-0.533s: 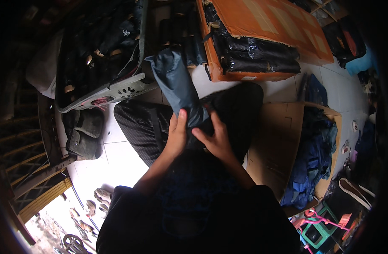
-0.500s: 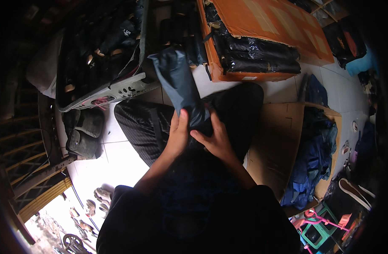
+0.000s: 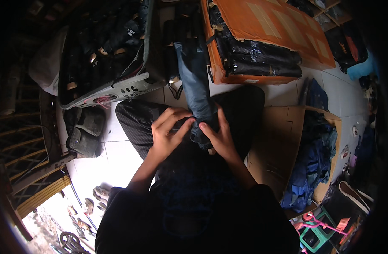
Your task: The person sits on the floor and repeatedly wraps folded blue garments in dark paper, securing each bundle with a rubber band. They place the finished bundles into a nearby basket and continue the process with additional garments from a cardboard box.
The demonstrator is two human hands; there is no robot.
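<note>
White tiled floor (image 3: pixel 117 148), dim and cluttered. Over the lap, the left hand (image 3: pixel 166 133) and right hand (image 3: pixel 219 135) both pinch the lower end of a dark blue folded umbrella (image 3: pixel 196 84), fingers curled round its fabric. Its tip is lost in shadow against the grey crate (image 3: pixel 117 86). The orange box (image 3: pixel 261 42) is cut off at the top.

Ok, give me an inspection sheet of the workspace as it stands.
Surface: white tiled floor; person sits on it.
Job's things: dark folded umbrella, upright over the lap.
Clutter: grey basket of dark rolled items at left; orange carton of wrapped black bundles ahead; flat cardboard with blue cloth at right.
Hands: left hand and right hand both grip the umbrella's lower end.
Cables: nothing seen.
Surroundings: sandals lower left.
</note>
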